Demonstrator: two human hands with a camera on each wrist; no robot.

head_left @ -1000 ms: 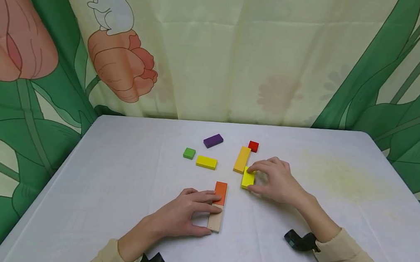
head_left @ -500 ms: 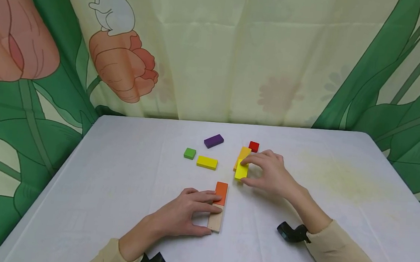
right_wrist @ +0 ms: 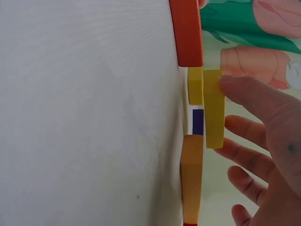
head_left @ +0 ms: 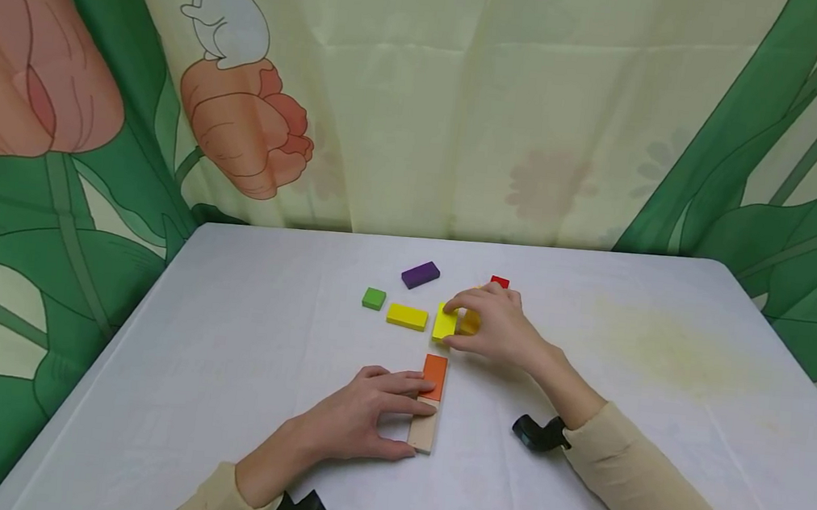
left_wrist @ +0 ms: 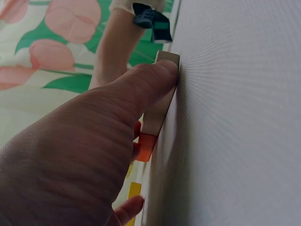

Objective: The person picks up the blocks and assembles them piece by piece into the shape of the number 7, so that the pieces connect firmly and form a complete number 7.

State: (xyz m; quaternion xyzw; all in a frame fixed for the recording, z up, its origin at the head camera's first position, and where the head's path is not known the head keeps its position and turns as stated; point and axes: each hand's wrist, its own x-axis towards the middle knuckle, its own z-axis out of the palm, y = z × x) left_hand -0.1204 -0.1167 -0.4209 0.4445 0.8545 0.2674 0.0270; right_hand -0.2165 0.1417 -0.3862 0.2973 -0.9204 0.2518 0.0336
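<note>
In the head view my right hand [head_left: 493, 323] pinches a yellow block [head_left: 444, 323] between thumb and fingers. The right wrist view shows this yellow block [right_wrist: 214, 108] raised off the table. My left hand [head_left: 365, 413] lies at two blocks set end to end, an orange one [head_left: 435, 371] and a plain wooden one [head_left: 423, 433]. Its thumb is at the near end of the wooden block, while its fingers reach across both. From the left wrist, the thumb shows against the wooden block [left_wrist: 157, 110]; the other fingers are mostly hidden.
A second yellow block [head_left: 407, 316], a green block [head_left: 374, 299] and a purple block [head_left: 420, 275] lie farther back on the white table [head_left: 655, 439]. Behind my right hand, a yellow-orange block [head_left: 471, 323] and a red block [head_left: 499, 282] are partly hidden.
My right hand has lifted the yellow block from beside the yellow-orange one and carried it left, toward the space beyond the orange block. The left hand stays in place.
</note>
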